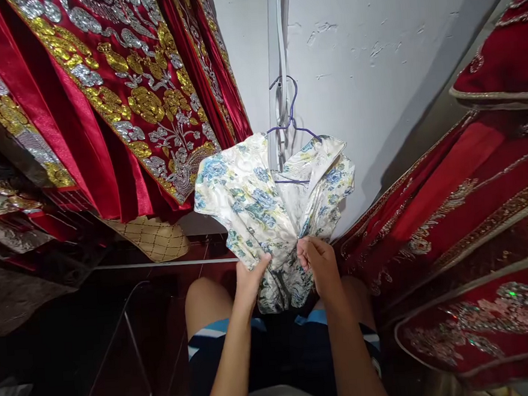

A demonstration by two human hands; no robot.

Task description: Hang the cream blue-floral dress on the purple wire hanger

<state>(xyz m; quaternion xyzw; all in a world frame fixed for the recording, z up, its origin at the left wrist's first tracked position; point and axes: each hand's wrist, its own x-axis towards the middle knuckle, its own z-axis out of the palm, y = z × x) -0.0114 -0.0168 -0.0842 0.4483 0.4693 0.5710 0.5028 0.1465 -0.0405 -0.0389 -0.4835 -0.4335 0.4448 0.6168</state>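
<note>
A white shirt with blue and yellow flowers [254,192] hangs on a thin purple hanger [291,123] in front of the wall. Its collar lies open above the front edges. My left hand [251,277] grips the lower left part of the shirt, thumb on top and the fingers hidden behind the fabric. At the front edge, where the two sides meet, my right hand [316,258] pinches the cloth with curled fingers.
Red garments with gold and silver embroidery [149,103] hang at the left; more red embroidered garments [450,209] are at the right. A white wall [349,65] stands behind the shirt. A metal-legged chair [136,345] is at the lower left.
</note>
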